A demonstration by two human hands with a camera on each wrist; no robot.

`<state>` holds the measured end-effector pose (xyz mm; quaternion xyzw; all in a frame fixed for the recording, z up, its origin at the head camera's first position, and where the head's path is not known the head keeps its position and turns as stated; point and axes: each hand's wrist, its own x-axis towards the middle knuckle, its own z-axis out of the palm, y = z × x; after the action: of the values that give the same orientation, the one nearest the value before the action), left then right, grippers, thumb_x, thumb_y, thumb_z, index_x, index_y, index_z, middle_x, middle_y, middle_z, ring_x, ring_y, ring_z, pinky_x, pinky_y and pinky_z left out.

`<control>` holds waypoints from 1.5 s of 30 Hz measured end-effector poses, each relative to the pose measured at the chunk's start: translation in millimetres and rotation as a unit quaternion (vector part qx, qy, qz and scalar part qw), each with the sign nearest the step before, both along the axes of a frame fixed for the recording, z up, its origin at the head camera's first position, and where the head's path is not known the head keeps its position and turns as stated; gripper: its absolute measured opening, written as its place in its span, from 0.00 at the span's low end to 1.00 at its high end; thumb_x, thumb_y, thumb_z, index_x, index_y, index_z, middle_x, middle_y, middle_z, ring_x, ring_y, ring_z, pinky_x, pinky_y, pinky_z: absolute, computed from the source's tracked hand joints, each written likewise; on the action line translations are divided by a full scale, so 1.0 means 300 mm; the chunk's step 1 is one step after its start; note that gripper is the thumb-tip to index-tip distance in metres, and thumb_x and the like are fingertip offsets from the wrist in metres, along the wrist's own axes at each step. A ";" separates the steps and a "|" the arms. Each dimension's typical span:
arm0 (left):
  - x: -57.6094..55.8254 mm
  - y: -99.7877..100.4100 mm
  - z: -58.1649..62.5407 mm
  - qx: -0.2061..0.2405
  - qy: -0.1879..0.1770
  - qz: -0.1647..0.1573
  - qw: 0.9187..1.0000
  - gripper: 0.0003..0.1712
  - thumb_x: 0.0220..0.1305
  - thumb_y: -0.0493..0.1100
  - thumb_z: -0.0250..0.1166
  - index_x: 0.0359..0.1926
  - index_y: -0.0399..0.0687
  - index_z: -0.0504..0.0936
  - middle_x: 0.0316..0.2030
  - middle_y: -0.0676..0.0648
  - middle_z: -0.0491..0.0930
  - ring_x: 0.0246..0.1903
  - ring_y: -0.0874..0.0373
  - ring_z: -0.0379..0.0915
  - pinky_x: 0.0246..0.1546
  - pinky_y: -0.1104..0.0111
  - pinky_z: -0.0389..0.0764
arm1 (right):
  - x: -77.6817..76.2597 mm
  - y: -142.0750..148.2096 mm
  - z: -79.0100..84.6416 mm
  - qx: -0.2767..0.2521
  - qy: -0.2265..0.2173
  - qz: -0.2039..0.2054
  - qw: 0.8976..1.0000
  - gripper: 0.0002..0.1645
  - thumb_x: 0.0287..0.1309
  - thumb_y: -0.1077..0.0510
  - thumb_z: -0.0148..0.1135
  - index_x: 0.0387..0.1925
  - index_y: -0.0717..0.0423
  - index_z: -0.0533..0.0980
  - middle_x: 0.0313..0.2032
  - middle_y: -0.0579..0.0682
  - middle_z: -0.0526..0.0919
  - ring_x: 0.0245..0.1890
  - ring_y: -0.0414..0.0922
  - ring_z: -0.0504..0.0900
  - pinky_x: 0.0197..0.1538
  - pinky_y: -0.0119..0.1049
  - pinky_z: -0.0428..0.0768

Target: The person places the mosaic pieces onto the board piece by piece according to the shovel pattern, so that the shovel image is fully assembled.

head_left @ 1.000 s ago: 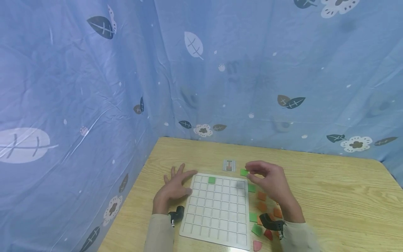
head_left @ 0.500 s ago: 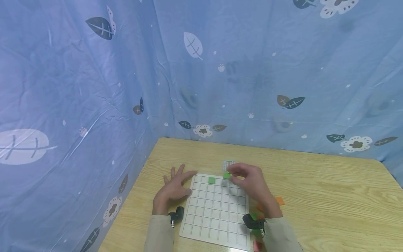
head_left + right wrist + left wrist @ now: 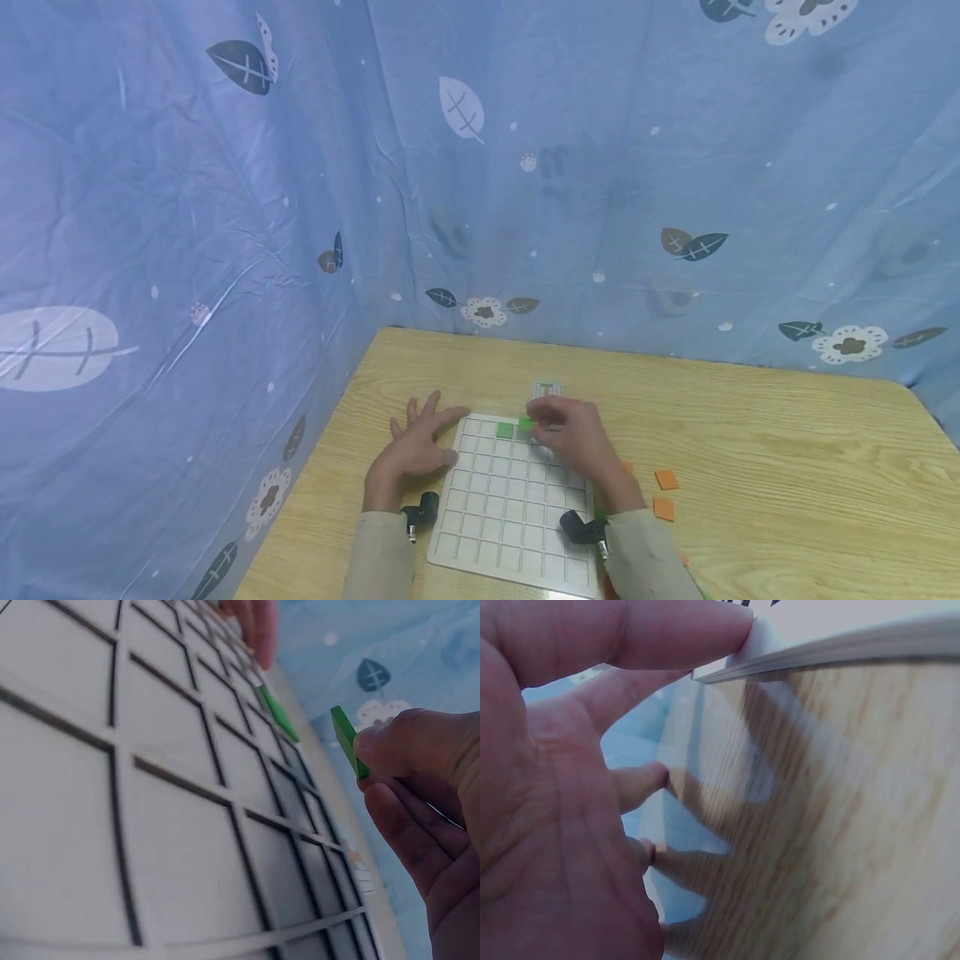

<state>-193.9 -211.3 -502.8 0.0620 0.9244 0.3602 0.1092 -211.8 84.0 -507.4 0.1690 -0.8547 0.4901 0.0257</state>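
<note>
A white grid board [image 3: 510, 500] lies on the wooden table. In its top row sits a green square tile [image 3: 505, 430]. My right hand [image 3: 573, 433] pinches a second green tile [image 3: 346, 742] between thumb and fingertips, just over the board's top row and right of the first tile. My left hand [image 3: 415, 446] spreads its fingers at the board's upper left corner. In the left wrist view, the thumb [image 3: 682, 634] touches the board's edge while the other fingers rest on the table.
A small printed pattern card [image 3: 546, 389] lies beyond the board, partly behind my right hand. Orange tiles [image 3: 663, 509] are scattered right of the board, several of them hidden under my right forearm. A blue patterned curtain [image 3: 600, 167] hangs behind the table.
My right hand has carried the green tile leftward from beyond the board's right corner to beside the placed green tile. The left hand has stayed still.
</note>
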 end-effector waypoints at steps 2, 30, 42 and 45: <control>0.000 -0.001 -0.001 0.001 0.001 -0.001 1.000 0.47 0.55 0.37 0.73 0.78 0.66 0.77 0.89 0.36 0.42 0.86 0.27 0.18 0.76 0.24 0.17 | -0.003 -0.010 -0.009 0.009 -0.003 -0.001 1.000 0.19 0.59 0.68 0.77 0.52 0.56 0.89 0.48 0.50 0.94 0.47 0.45 0.93 0.55 0.43 0.92; 0.002 0.000 0.001 -0.003 0.013 -0.002 1.000 0.48 0.51 0.37 0.73 0.77 0.65 0.78 0.89 0.35 0.45 0.86 0.24 0.21 0.76 0.21 0.20 | 0.004 -0.042 -0.030 0.105 0.041 -0.021 0.993 0.21 0.56 0.66 0.79 0.52 0.53 0.90 0.52 0.47 0.94 0.55 0.49 0.93 0.59 0.48 0.90; 0.001 0.003 -0.003 -0.009 0.004 -0.001 1.000 0.48 0.54 0.37 0.73 0.78 0.67 0.77 0.89 0.37 0.43 0.86 0.26 0.20 0.77 0.23 0.19 | 0.105 0.095 0.063 0.050 -0.045 -0.033 0.997 0.23 0.66 0.56 0.76 0.62 0.50 0.87 0.57 0.46 0.92 0.60 0.51 0.90 0.66 0.58 0.86; 0.002 0.002 -0.002 -0.007 0.002 0.000 1.000 0.49 0.53 0.37 0.73 0.78 0.66 0.77 0.89 0.37 0.42 0.86 0.27 0.19 0.77 0.23 0.18 | 0.137 0.155 0.074 0.044 -0.019 -0.028 0.998 0.22 0.64 0.56 0.78 0.60 0.51 0.88 0.54 0.46 0.93 0.54 0.48 0.92 0.62 0.54 0.89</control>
<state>-193.4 -210.7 -503.3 0.0614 0.9272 0.3533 0.1081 -170.7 130.5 -485.1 0.1363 -0.8805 0.4538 0.0160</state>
